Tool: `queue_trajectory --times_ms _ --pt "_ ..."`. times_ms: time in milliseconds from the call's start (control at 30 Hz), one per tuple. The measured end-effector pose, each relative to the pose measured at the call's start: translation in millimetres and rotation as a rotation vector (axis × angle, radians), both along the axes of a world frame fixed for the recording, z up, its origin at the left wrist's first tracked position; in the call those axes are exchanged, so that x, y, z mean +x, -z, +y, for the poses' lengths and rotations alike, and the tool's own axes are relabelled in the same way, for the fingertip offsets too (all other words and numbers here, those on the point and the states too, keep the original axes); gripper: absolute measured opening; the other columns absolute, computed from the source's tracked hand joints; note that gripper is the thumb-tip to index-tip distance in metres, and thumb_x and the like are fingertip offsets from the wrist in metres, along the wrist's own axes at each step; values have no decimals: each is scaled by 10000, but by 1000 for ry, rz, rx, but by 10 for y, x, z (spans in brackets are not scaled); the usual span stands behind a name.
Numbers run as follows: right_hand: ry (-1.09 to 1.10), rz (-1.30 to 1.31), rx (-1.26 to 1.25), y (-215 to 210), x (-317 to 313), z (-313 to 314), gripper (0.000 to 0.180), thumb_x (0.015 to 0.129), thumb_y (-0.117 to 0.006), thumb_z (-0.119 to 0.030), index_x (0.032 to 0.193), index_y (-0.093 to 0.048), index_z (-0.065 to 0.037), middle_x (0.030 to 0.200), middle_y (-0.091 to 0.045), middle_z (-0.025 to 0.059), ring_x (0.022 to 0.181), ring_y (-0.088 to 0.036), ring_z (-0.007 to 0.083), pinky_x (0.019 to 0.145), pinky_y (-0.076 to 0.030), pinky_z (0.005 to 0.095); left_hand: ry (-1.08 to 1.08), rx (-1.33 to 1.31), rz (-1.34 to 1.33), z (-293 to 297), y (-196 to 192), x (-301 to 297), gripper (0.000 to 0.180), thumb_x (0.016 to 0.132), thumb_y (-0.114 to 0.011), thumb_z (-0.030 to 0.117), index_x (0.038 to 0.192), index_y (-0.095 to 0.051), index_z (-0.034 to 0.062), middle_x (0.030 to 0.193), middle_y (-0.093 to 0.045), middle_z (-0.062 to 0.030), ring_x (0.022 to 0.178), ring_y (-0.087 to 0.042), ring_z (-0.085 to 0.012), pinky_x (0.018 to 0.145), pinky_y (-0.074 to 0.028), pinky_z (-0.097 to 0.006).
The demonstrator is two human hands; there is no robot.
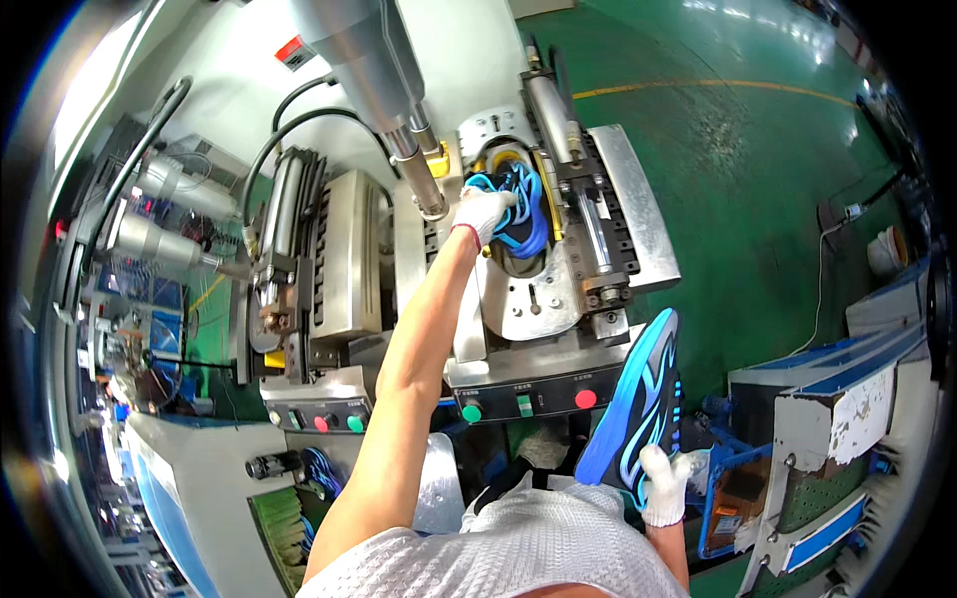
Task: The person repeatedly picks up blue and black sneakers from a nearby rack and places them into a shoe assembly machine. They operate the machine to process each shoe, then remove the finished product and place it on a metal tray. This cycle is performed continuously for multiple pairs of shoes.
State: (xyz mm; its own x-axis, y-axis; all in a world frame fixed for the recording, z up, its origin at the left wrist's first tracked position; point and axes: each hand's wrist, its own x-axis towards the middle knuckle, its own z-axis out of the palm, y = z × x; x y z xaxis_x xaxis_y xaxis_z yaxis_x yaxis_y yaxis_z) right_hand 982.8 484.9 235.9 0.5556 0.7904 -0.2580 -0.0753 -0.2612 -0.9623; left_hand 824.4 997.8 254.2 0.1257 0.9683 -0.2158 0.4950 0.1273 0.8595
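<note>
The left hand point(485, 213), gloved in white, has its fingers bent and closed on the upper of one blue sneaker point(535, 221), thumb laid across it; the fingertips are partly hidden. That sneaker sits over the opening of a steel press bed point(528, 311), inside its rounded edge. The right hand point(665, 490), also gloved, is partly closed around the heel end of a black-and-blue sneaker point(638, 399), held toe up just beside the front control panel's point(538, 397) right end. A steel ram point(419, 179) stands close left of the left hand; a pneumatic cylinder point(596, 234) bounds the bed's right. Beyond the metal side plate point(638, 214), green floor point(718, 189) spreads toward a yellow line point(718, 83).
</note>
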Motion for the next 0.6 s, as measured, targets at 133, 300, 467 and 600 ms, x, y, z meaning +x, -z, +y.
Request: queue_trajectory --times_ms 133,300,467,600 --pt "171 113 170 -656 -185 755 334 876 -723 -142 1156 -662 29 1079 -691 47 948 -643 153 908 -520 337 -53 120 -82 -720 -454 -489 261 820 -802 192 975 -720 -1 832 -698 -31 672 -604 -98 604 -493 -281" --pt "-202 135 -5 -900 -53 2261 302 900 -762 -120 1138 -682 48 1053 -720 83 895 -685 141 796 -569 308 58 135 -230 -2334 -1123 -1487 477 838 -758 165 1269 -656 -10 1137 -726 -101 1007 -657 -169 932 -520 -326" --pt "-491 -249 -63 -278 56 4590 379 837 -776 -292 1055 -692 6 1037 -726 176 895 -721 277 786 -605 404 -50 -202 -119 -3520 -834 -2528 496 804 -799 152 1260 -677 1 1139 -729 -69 989 -656 -172 931 -523 -366" --pt "-327 -1239 -175 603 -500 5264 531 846 -650 -473 1099 -719 -12 1165 -703 244 1082 -679 392 960 -539 458 -274 -267 10 -4464 -395 -3222 677 790 -816 234 1370 -580 -24 1272 -678 -163 1148 -639 -275 1031 -476 -398"
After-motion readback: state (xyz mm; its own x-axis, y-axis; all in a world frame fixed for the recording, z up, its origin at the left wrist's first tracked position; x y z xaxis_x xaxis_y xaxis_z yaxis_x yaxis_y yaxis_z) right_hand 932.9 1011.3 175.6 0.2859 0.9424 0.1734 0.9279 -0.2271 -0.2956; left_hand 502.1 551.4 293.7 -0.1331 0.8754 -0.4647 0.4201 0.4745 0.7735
